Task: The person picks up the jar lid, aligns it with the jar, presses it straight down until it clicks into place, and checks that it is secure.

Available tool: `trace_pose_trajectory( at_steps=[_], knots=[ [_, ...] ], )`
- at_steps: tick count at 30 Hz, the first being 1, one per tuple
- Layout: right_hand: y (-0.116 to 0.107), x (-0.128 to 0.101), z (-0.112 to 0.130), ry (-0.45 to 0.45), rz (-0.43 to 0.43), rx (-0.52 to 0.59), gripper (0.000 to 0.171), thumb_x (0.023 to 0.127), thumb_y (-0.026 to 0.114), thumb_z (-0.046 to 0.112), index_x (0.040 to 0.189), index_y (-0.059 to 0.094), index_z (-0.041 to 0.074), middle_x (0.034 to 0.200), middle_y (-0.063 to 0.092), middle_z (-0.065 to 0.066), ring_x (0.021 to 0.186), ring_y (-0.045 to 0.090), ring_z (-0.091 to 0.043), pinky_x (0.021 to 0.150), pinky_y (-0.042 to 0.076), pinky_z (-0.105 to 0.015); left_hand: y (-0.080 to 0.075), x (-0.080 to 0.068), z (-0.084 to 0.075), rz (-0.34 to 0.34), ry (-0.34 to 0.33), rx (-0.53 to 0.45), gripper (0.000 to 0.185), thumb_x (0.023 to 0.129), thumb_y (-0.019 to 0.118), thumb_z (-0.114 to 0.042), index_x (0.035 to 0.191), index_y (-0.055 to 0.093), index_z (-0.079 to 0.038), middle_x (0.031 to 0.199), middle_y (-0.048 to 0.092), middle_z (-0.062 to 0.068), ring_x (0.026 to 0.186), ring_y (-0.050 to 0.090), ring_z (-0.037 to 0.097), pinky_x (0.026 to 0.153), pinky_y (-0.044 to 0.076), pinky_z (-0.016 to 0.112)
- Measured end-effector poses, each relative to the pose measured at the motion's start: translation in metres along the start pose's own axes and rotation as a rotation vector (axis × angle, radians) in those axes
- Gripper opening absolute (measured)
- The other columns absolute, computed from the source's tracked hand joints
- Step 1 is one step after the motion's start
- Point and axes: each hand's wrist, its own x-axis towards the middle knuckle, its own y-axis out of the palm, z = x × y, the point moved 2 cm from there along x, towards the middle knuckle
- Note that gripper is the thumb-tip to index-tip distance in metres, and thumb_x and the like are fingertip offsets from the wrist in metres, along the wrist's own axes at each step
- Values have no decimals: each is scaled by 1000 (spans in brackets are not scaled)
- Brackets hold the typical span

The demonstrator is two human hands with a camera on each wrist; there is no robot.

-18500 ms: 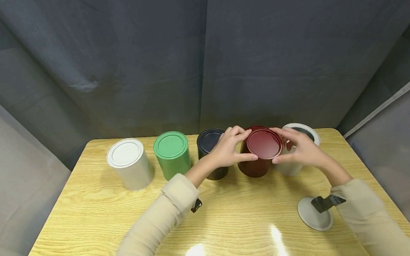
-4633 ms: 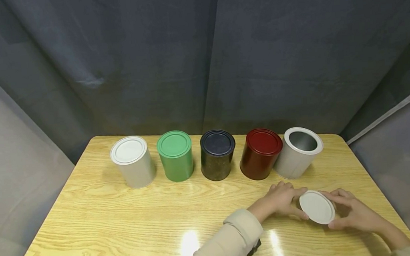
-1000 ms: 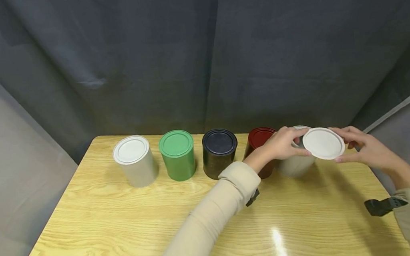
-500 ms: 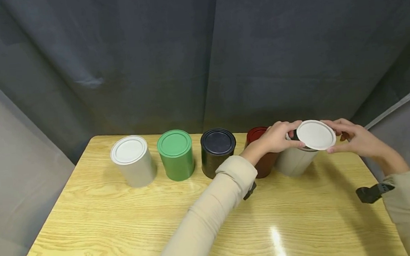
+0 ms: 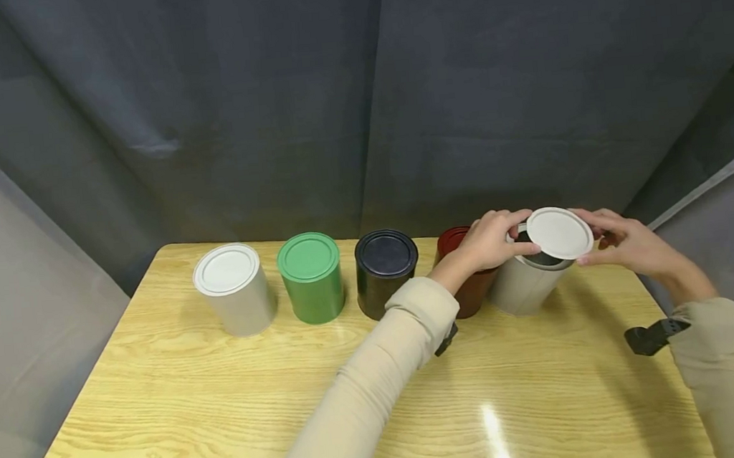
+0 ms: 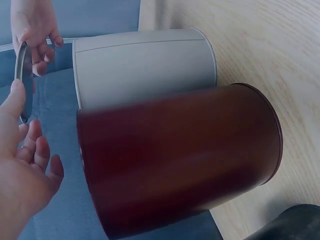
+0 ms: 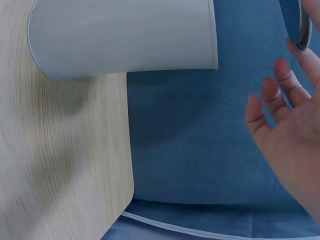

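My left hand (image 5: pixel 494 240) and right hand (image 5: pixel 627 241) hold a round white lid (image 5: pixel 560 232) by opposite edges, thumbs toward me. It hovers, slightly tilted, over the uncovered grey-white can (image 5: pixel 523 290) at the right end of a row. Part of that can's dark inside shows below the lid. Both wrist views show a gap between lid and can rim. In the left wrist view the thumb of the left hand (image 6: pixel 25 175) lies on the lid's edge. A dark red can (image 5: pixel 474 296) with its lid on stands under my left hand, partly hidden by it.
Farther left along the table's back edge stand a black can (image 5: pixel 385 292), a green can (image 5: pixel 316 298) and a white can (image 5: pixel 244 307), all lidded. The wooden table (image 5: pixel 226 412) stretches toward me. Dark curtains (image 5: pixel 254 108) hang behind it.
The lid was low over the table in front of the cans; both hands have raised it and brought it back and left over the uncovered can. Much earlier, both hands were at the red can's lid.
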Motion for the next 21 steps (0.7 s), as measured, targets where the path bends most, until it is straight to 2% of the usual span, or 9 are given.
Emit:
trace_pose_trajectory(
  at_steps=[7,15,21],
  knots=[
    [6,8,-3,38,14,31,74,77,71,5,141,35,10,105,42,2,81,44,-12,60,40,-26,1,-2,7,-19,0,33,60,84,61,-44,135,46,-16,88,53,-3,75,41,5,60,30,15],
    [15,13,-13,-73,45,111,72,78,68,-1,141,35,11,111,36,6,90,38,-7,65,37,-23,5,-5,13,16,-24,65,62,84,58,-47,137,43,-18,93,54,-4,81,41,5,65,28,17],
    [22,16,-16,-60,38,98,72,78,69,1,140,35,8,115,33,-2,93,34,-8,68,35,-22,8,-6,18,25,-64,87,62,84,58,-48,137,42,-21,94,52,-5,82,39,6,66,28,17]
  ],
)
